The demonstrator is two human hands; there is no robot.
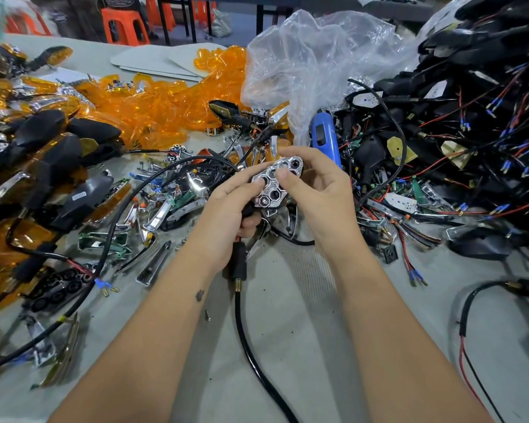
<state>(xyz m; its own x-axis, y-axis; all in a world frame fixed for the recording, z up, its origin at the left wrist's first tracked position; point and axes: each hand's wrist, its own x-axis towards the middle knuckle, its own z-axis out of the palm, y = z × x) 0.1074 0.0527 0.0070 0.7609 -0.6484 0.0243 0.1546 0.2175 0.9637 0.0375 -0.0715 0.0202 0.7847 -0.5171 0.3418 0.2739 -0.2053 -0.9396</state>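
Grey cloth covers the worktable (303,315), with orange stools (124,24) on the floor far beyond both hands. To the right of the right hand (321,193) rises the biggest mass, a heap of black lamp housings (471,102) tangled in red and black wires with blue end sleeves. Beyond and to the left of the left hand (226,206) spreads a pile of clear orange lenses (165,111). A crumpled clear plastic bag (312,62) stands past the right hand's fingertips. Farther out on the left hand's side lie finished black-and-amber lamps (49,154), and loose chrome strips and small circuit boards are scattered between them and the left hand.

Just beyond the right hand's knuckles lies a blue power tool (322,138). A black cable (248,337) runs from under the left palm toward the near table edge, between the two forearms, with a black sleeve (238,264) and a brass tip just below that palm.

Both hands are closed on a chrome honeycomb reflector (275,186), held between them above the table. The left thumb presses its left face while the fingers curl underneath. The right thumb lies on its front and the forefinger hooks over its top edge.
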